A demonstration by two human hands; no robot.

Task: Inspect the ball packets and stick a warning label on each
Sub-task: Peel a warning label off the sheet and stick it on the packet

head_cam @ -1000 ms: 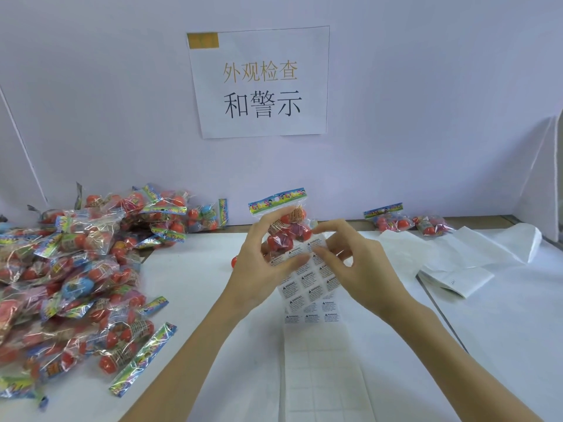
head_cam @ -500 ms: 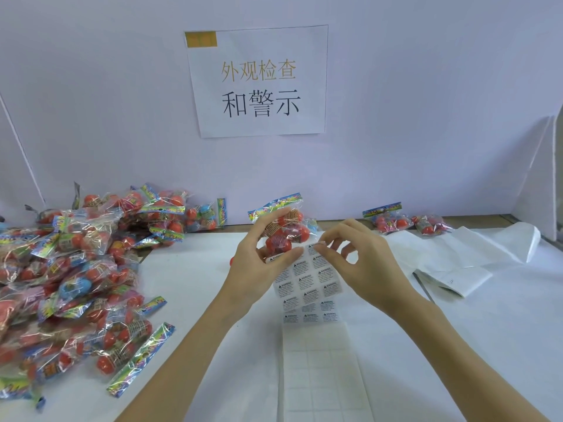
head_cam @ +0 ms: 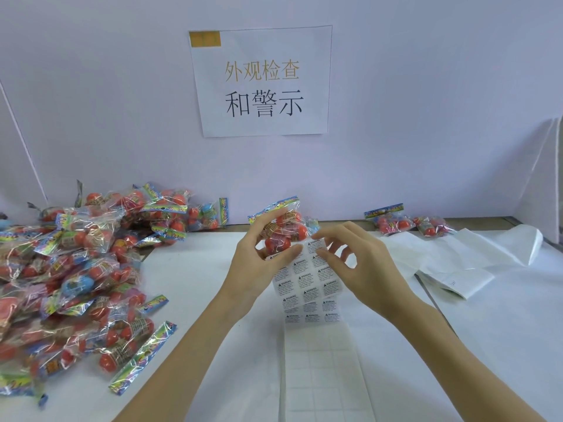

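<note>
Clear cellophane packet of red balls, with a multicoloured header strip, was held above the tabletop near its centre, gripped by the left hand: fingers curled over the top, thumb pressing the upper edge of the label sheet against the packet's underside. White label sheet, printed with rows of small black WARNING labels, hung from that grip toward the viewer; its lower stretch showed only blank peeled backing and lay on the tabletop. Right hand sat just beside the packet, thumb and forefinger pinching at a label on the sheet's top right corner, remaining fingers loosely spread. Whether the label was fully free of the sheet could not be told.

Large heap of ball packets covered the left of the tabletop, reaching the back wall. Two further packets lay at the far right, against the wall, well apart from the heap. Crumpled white backing paper lay right of the hands. Paper sign with Chinese characters was fixed to the wall above.
</note>
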